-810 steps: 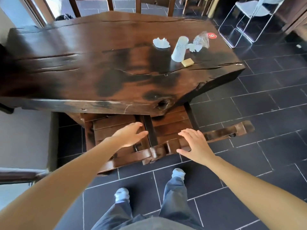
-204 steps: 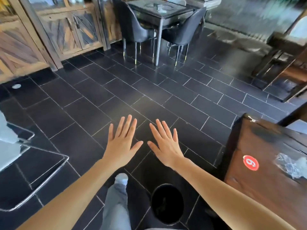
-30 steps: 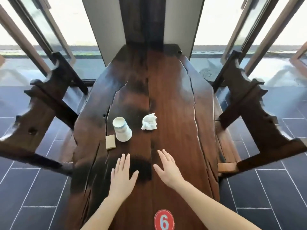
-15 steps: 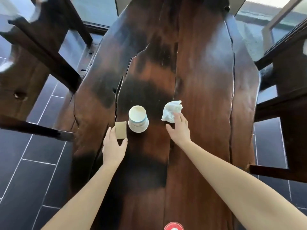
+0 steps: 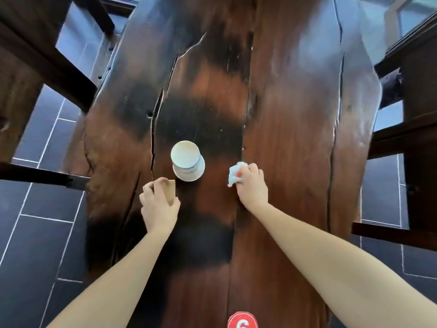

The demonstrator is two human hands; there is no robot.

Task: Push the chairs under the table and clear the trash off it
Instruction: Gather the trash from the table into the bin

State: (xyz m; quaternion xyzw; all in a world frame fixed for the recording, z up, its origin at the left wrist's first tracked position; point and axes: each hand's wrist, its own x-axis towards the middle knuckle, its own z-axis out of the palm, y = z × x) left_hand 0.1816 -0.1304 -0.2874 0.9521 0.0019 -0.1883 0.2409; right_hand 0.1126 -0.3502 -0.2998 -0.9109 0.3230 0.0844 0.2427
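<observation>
I stand at the end of a long dark wooden slab table (image 5: pixel 295 114). An upturned white paper cup (image 5: pixel 187 164) stands near the middle of it. My left hand (image 5: pixel 159 205) is just below and left of the cup, pinching a small tan square card (image 5: pixel 169 191). To the cup's right, my right hand (image 5: pixel 251 185) is closed around a crumpled white tissue (image 5: pixel 234 175), which sticks out on its left. Heavy dark wooden chairs stand at both long sides, one on the left (image 5: pixel 28 67) and one on the right (image 5: pixel 416 138).
A round red sticker with the number 6 (image 5: pixel 242 320) lies on the table at the near end. Dark floor tiles (image 5: pixel 40 233) show on both sides. Bright glass panes (image 5: pixel 406 13) are at the far right.
My right hand has closed around the tissue and drawn it slightly nearer. My left hand has taken hold of the tan card. The view has dropped closer to the table.
</observation>
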